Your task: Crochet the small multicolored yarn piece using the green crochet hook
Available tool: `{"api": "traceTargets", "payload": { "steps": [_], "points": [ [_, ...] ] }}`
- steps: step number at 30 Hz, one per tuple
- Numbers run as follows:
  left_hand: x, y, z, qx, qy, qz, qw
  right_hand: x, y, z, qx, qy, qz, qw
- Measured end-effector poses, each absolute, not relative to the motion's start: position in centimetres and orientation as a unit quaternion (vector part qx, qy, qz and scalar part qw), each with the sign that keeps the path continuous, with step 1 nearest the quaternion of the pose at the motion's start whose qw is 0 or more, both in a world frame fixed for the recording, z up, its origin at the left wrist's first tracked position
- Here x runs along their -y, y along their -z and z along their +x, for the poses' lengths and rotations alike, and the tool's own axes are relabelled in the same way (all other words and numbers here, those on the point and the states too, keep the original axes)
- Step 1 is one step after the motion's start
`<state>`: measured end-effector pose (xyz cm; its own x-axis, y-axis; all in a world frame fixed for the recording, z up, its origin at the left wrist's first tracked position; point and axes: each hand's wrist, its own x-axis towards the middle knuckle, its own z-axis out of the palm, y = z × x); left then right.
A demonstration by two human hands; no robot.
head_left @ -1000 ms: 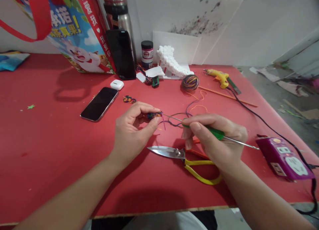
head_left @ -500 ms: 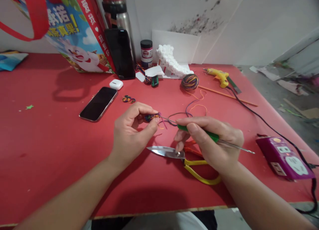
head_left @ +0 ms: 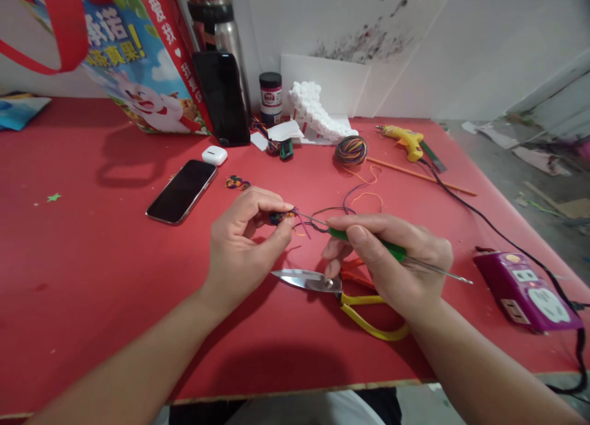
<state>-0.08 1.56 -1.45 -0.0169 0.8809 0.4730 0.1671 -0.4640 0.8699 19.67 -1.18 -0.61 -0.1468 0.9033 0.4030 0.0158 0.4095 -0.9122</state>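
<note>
Between the thumb and fingers of my left hand (head_left: pixel 251 241) is a small multicoloured crochet piece (head_left: pixel 280 217), partly hidden by the fingertips. My right hand (head_left: pixel 391 259) holds a crochet hook (head_left: pixel 394 249) by its green grip like a pen. The hook's thin shaft points left, its tip at the edge of the crochet piece; whether it is inside a stitch I cannot tell. Loose yarn (head_left: pixel 350 205) trails from the work to a multicoloured yarn ball (head_left: pixel 351 150). Scissors (head_left: pixel 313 281) with yellow and orange handles lie under my right hand.
A smartphone (head_left: pixel 183 191), a white earbud case (head_left: pixel 214 155) and another small crochet piece (head_left: pixel 237 182) lie to the left. At the back right are a yellow glue gun (head_left: pixel 402 140) and an orange stick (head_left: pixel 424 177). A purple power strip (head_left: pixel 527 290) sits at the right edge.
The crochet hook has shifted very slightly to the right, along with my right hand. My left hand keeps its pinch on the crochet piece, nearly still.
</note>
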Motion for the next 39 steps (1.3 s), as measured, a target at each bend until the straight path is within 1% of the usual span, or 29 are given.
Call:
{"api": "traceTargets", "payload": {
  "steps": [18, 24, 27, 35, 39],
  "points": [
    [-1.45, 1.54, -0.16, -0.413, -0.577, 0.638, 0.3, 1.22, 0.54, 19.74, 0.643, -0.406, -0.372, 0.532],
    [-1.45, 1.51, -0.14, -0.416, -0.567, 0.653, 0.28, 1.21, 0.5, 19.73, 0.641, -0.409, -0.362, 0.539],
    [-1.45, 1.54, -0.22, -0.412, -0.559, 0.671, 0.258, 1.11, 0.48, 19.68, 0.643, -0.402, -0.363, 0.541],
    [-1.85, 2.01, -0.68, -0.384, -0.532, 0.739, 0.151, 0.92, 0.55, 19.5, 0.65, -0.385, -0.369, 0.54],
    [-2.02, 2.14, -0.65, -0.372, -0.545, 0.736, 0.154, 1.04, 0.64, 19.28, 0.661, -0.368, -0.365, 0.543]
  ]
}}
